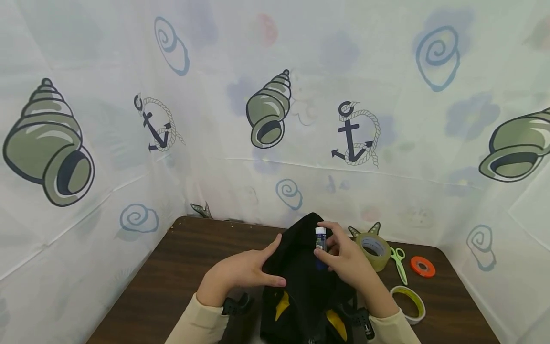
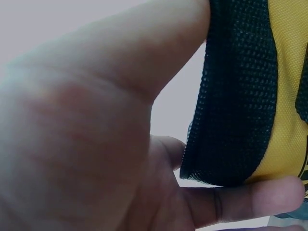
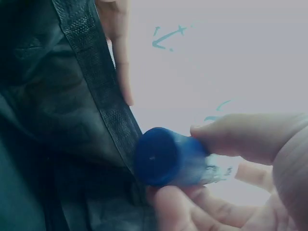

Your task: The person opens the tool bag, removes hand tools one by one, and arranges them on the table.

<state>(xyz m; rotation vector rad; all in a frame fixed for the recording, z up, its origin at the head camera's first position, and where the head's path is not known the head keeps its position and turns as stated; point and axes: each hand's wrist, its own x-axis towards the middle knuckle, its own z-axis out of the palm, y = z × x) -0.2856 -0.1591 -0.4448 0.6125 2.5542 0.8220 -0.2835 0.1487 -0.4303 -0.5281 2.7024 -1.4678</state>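
A black bag (image 1: 296, 282) with yellow patches stands at the front middle of the table, its mouth facing me. My left hand (image 1: 242, 272) holds the left side of the bag's rim, thumb toward the mouth. The left wrist view has the fingers along the outside of the black edging (image 2: 236, 96) and yellow cloth. Between thumb and fingers, my right hand (image 1: 350, 260) pinches a glue stick (image 1: 321, 239), white end up, in front of the bag's mouth. Its blue cap (image 3: 156, 156) appears beside the bag's rim (image 3: 96, 82) in the right wrist view.
Right of the bag lie a wide roll of packing tape (image 1: 382, 260), light green scissors (image 1: 399, 265), a small orange tape roll (image 1: 423, 266) and a white-and-yellow tape roll (image 1: 418, 306). A printed cloth (image 1: 206, 143) hangs behind and beside the brown table (image 1: 180, 267).
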